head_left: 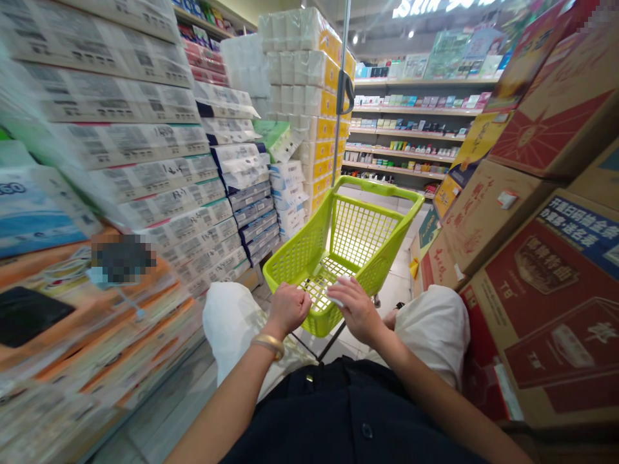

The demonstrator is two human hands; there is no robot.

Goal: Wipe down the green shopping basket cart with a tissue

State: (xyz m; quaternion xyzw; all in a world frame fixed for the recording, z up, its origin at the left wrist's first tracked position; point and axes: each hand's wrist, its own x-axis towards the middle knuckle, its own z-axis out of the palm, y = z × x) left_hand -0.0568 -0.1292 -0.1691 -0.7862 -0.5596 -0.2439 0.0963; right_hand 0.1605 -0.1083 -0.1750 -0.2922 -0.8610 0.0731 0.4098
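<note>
Between my knees stands a lime-green plastic shopping cart basket with a latticed floor and sides. Over its near end, my left hand is curled into a fist, a gold bracelet on its wrist. What that fist may hold is hidden. My right hand is beside it, fingers bent over a small white wad that looks like tissue or cloth. The wad appears to be at the near rim of the basket; whether it touches the plastic I cannot tell. Thin dark legs show beneath the basket.
Wrapped paper packs rise in tall stacks on the left, with a black phone-like slab on a lower orange pile. Brown and red cartons crowd the right. Behind the basket are a glass door handle and product shelves.
</note>
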